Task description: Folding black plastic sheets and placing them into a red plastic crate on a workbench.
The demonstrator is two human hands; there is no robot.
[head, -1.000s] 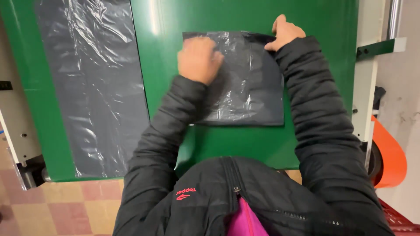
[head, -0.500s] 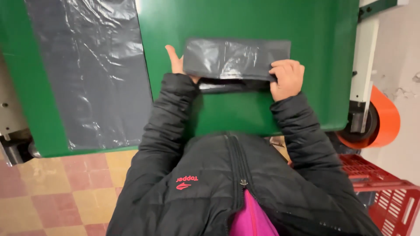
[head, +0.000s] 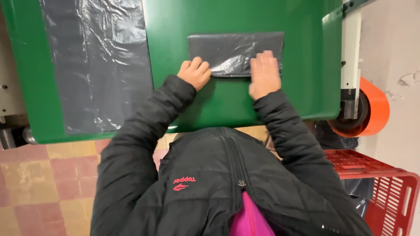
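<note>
On the green table (head: 306, 78), near its front edge and right of centre, lies a folded grey plastic bag (head: 236, 53); it now forms a narrow horizontal band, flat on the surface, with its long edges roughly parallel to the table front. Left hand (head: 195, 73) rests at the lower left corner of the band; its fingers are curled together into a loose fist, knuckles down on the bag's edge, and nothing appears pinched between them. Right hand (head: 264, 73) lies palm down on the lower right part of the band; its fingers are straight and close together, pressing the plastic flat.

Compared with half a second ago: the hands then gripped the two short ends of the band and a lower layer showed beneath it; now both hands sit on its lower edge and that layer is no longer seen, so a further fold looks completed and is being pressed down. Compared with one second ago: the bag was a much taller rectangle; it is now far narrower.

Judgement: folding is well advanced; the piece is compact and held in place.

Elsewhere: a long grey plastic sheet (head: 98, 65) lies spread on the table's left part, apart from the hands; an orange roll (head: 372, 113) and a red crate (head: 389, 192) stand at the right.
</note>
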